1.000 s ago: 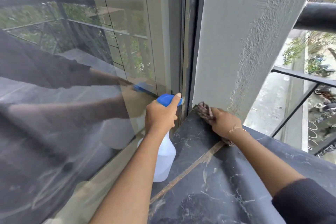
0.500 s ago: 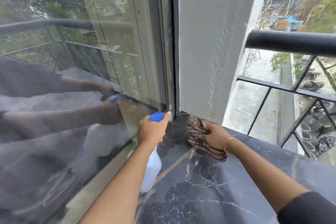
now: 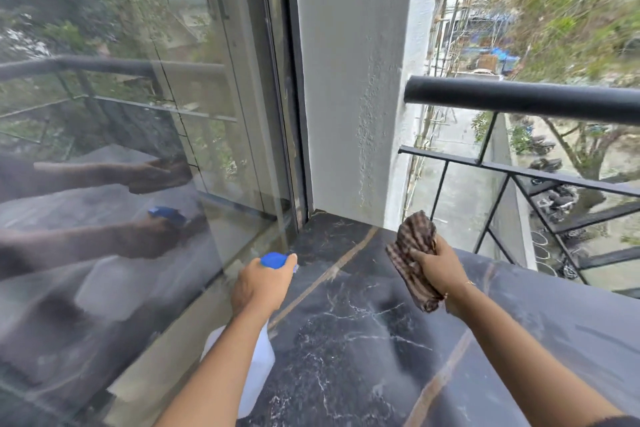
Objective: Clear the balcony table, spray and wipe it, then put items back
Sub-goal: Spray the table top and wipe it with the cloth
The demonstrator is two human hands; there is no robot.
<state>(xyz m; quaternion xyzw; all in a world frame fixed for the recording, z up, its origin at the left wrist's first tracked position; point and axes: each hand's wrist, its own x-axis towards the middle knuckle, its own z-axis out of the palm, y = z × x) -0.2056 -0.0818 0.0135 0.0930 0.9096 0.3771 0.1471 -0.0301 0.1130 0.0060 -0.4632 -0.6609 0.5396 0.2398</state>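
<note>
**Fingers Engaged: Bottle Left, Cloth Right**

Fingers of the left hand (image 3: 259,284) wrap the neck of the spray bottle (image 3: 256,364), index finger laid over its blue trigger head, at lower centre of the frame. Fingers of the right hand (image 3: 440,270) clench the checked cloth (image 3: 412,253), right of centre, lifted off the dark marble table (image 3: 363,340). No label, brand or writing is legible on either item. A black railing (image 3: 519,100) crosses the upper right.
</note>
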